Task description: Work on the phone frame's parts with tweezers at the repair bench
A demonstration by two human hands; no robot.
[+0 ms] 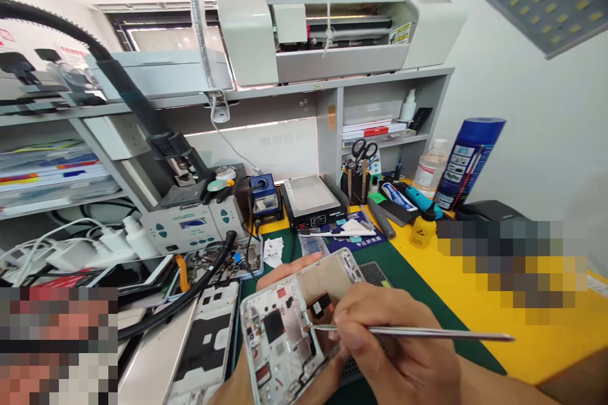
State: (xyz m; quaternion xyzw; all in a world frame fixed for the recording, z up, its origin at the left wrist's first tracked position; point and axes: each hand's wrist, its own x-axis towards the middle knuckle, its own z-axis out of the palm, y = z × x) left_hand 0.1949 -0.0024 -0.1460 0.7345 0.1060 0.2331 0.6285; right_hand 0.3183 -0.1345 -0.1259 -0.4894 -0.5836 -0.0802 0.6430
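While handheld, one phone [285,324], one tool [427,333]

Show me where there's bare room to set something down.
Likely the yellow tabletop, between the green mat and the right-hand pixelated patch, which I can't judge. A narrow strip of mat also shows bare between that yellow and the right hand. Crowded: left, with panels and black hose; back, with yellow bottle and scissors.

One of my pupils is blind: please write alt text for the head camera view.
A person's left hand holds an opened phone while the right hand points a thin metal tool into it, above a green mat. A blue can stands at right; a large machine sits on a shelf behind.
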